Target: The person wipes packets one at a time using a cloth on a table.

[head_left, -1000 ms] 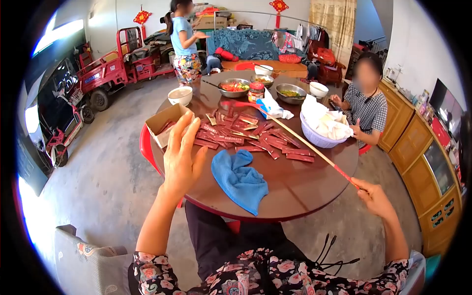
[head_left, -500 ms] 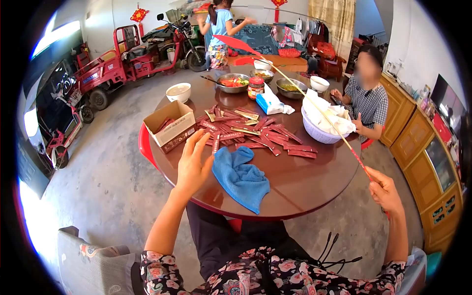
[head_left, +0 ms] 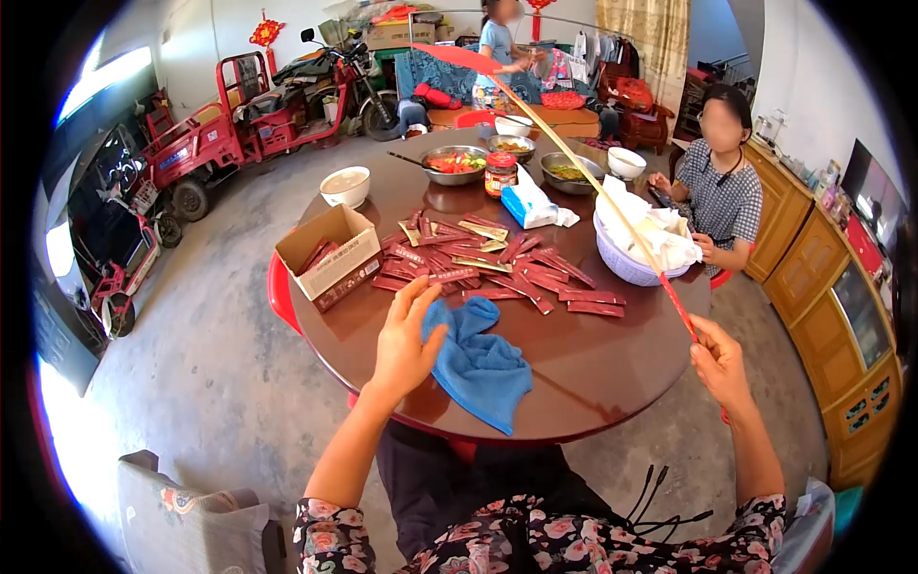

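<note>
My right hand (head_left: 719, 365) is closed around the red-wrapped handle of a long fly swatter (head_left: 457, 57). Its thin pale shaft slants up and left across the table, ending in a flat red head. My left hand (head_left: 409, 349) is raised over the front of the table, fingers stretched and apart, holding nothing. Beside it lies a crumpled blue cloth (head_left: 483, 368); whether they touch I cannot tell. Just beyond are many dark red stick sachets (head_left: 521, 279), loosely piled. An opened cardboard box (head_left: 339, 263) with more sachets in it stands left of the pile.
The round brown table (head_left: 593, 383) holds metal bowls of food (head_left: 454, 172), a red-lidded jar (head_left: 500, 175), a tissue pack (head_left: 531, 206) and a purple basket (head_left: 626, 263) with white paper. A person (head_left: 722, 182) sits at right. Another person (head_left: 495, 43) stands behind, near a red three-wheeler (head_left: 229, 139).
The swatter has shifted slightly left with my right hand, and my left hand has moved a little right. The person at the back has moved right. My view has shifted slightly.
</note>
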Motion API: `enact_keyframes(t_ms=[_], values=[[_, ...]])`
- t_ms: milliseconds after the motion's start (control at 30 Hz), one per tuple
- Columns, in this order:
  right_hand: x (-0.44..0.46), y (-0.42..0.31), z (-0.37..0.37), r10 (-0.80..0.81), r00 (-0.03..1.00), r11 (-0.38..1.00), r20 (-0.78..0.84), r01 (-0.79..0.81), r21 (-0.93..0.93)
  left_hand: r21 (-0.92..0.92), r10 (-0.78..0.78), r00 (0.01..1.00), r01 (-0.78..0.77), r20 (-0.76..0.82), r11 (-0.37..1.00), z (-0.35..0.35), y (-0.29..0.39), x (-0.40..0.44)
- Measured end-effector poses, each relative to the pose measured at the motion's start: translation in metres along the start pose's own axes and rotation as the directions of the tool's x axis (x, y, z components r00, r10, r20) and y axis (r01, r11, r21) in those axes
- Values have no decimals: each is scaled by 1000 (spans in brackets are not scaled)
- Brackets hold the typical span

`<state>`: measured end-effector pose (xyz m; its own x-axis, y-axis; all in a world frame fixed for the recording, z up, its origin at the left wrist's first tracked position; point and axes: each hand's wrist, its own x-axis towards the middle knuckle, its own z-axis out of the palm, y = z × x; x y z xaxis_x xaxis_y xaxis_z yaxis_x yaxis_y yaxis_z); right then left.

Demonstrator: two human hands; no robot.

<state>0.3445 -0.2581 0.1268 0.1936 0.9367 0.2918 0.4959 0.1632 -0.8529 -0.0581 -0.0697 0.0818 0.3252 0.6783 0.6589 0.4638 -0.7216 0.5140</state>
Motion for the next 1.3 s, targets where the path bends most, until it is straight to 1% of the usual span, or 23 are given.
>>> enact_keyframes(t_ms=[33,100,133,200,233,300,333,400,433,500,533,600,833,867,900,933,967,1033,1100,1167,1233,1300], values=[[4,6,2,0,1000,1000,3,0,2,3,-2,1000,2,0,1000,4,-2,2],[13,21,4,-68,998,996,-13,67,-54,-1,23,1000,-23,12,1000,11,-5,6],[16,21,5,-67,998,996,-10,66,-52,-5,41,999,-41,12,999,14,-6,8],[24,19,7,-23,999,992,34,27,-124,-10,38,999,-37,15,999,19,-7,13],[29,18,8,-24,999,992,40,29,-122,-17,38,999,-38,17,999,22,-8,15],[37,18,9,28,992,994,120,-16,-105,1,44,999,-44,8,999,29,-11,18],[41,18,10,29,992,994,124,-16,-105,-8,41,999,-40,21,999,32,-11,19],[50,18,12,113,973,981,200,-77,-178,-35,7,998,-5,65,999,36,-12,22],[55,20,12,118,972,980,203,-82,-179,-36,2,998,1,69,999,38,-13,23],[66,28,13,159,940,978,302,-108,-180,-55,14,996,-9,84,998,42,-15,25],[73,34,15,170,938,976,301,-118,-182,-61,11,996,-5,92,998,44,-18,26],[89,48,20,147,934,976,327,-82,-203,-13,18,994,-17,105,1000,49,-23,29],[158,78,47,225,932,949,283,-144,-279,22,30,987,-34,157,999,69,-42,40],[166,91,53,-36,970,788,239,175,-590,20,27,987,-31,160,999,71,-44,42],[172,101,58,-291,911,431,291,396,-811,22,22,988,-25,153,999,73,-47,43],[175,110,68,-284,924,351,256,349,-869,22,18,989,-21,145,1000,76,-48,44],[176,118,77,-277,926,348,256,345,-872,14,17,989,-19,149,1000,78,-50,44],[179,126,94,-341,920,216,194,278,-936,-6,35,993,-35,114,999,82,-53,42],[182,120,107,-299,933,215,198,268,-939,-22,35,994,-33,108,999,85,-58,37],[190,125,117,-311,925,164,219,280,-946,-26,38,991,-35,128,999,84,-61,34],[197,113,135,-305,929,173,208,269,-948,-45,28,992,-23,120,999,79,-58,34],[212,99,151,-474,845,102,249,333,-937,-53,6,994,0,112,999,74,-57,35]])
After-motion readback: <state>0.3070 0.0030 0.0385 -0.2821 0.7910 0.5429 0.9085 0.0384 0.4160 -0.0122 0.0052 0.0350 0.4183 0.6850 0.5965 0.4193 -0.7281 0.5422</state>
